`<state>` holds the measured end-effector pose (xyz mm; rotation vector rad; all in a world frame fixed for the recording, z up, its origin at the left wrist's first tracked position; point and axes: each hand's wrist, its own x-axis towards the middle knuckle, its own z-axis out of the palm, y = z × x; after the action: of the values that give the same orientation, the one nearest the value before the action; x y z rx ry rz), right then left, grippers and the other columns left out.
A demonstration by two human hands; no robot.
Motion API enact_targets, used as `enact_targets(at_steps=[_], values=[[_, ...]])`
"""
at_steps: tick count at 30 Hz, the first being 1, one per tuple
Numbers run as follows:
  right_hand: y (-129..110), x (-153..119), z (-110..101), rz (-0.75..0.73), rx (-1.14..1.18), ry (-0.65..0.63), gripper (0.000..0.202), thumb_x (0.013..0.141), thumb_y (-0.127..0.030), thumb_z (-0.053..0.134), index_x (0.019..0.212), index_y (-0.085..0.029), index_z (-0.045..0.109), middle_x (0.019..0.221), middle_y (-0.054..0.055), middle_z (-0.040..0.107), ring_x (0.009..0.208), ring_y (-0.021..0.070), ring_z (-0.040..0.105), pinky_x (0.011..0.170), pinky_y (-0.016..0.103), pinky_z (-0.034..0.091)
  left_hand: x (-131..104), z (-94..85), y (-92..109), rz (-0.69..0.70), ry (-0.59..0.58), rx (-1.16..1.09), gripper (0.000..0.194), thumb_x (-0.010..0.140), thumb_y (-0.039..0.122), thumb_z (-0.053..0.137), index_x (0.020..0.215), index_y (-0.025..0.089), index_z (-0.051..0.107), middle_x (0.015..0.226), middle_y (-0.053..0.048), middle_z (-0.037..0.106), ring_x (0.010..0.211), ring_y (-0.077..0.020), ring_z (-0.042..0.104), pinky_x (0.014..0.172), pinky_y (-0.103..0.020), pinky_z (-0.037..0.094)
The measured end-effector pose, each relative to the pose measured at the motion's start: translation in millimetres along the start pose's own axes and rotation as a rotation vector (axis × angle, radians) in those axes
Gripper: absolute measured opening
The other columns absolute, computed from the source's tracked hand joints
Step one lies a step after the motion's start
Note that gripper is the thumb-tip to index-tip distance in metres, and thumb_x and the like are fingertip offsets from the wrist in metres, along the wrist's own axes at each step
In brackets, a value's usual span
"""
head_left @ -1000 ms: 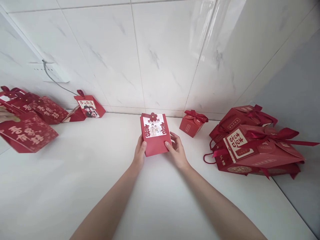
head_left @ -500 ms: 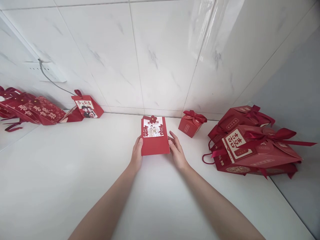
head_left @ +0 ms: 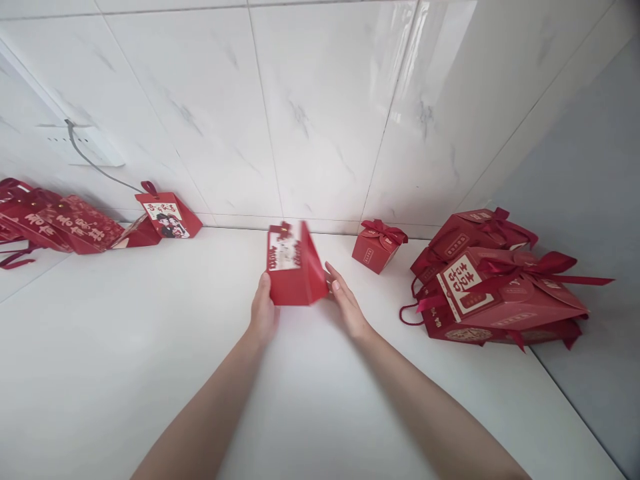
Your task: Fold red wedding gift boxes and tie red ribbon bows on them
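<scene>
Red gift box [head_left: 295, 273] between two hands
Left hand [head_left: 263, 310] grips its side; right [head_left: 347, 303] is loosely open, contact unclear.

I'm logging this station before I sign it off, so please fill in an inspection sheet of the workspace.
Surface: white tabletop, no spills seen
Things: red picture box between the hands, partly blurred
Clutter: small ribboned box near the wall; piled red boxes at right; row of red boxes at left
Grip: left hand holds the picture box's left side; right hand open at its right side, contact unclear
Cables: grey cable runs from the wall socket down towards the box with a couple's picture
Surroundings: marbled wall tiles behind; other people: nothing seen
</scene>
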<state>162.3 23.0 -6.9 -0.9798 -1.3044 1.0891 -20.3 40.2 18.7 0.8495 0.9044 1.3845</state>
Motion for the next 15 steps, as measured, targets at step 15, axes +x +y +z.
enact_targets(at_steps=[15], values=[[2.5,1.0,1.2,0.065,0.085,-0.153,0.052,0.091,-0.052,0.056,0.135,-0.027,0.045,0.120,0.010,0.065,0.099,0.0211,0.067,0.097,0.047,0.049,2.9,-10.1,5.2,-0.306,-0.113,-0.303,0.049,0.091,0.047,0.047,0.123,0.015,0.061,0.119,-0.014,0.068,0.108,-0.0262,0.066,0.095,-0.038,0.055]])
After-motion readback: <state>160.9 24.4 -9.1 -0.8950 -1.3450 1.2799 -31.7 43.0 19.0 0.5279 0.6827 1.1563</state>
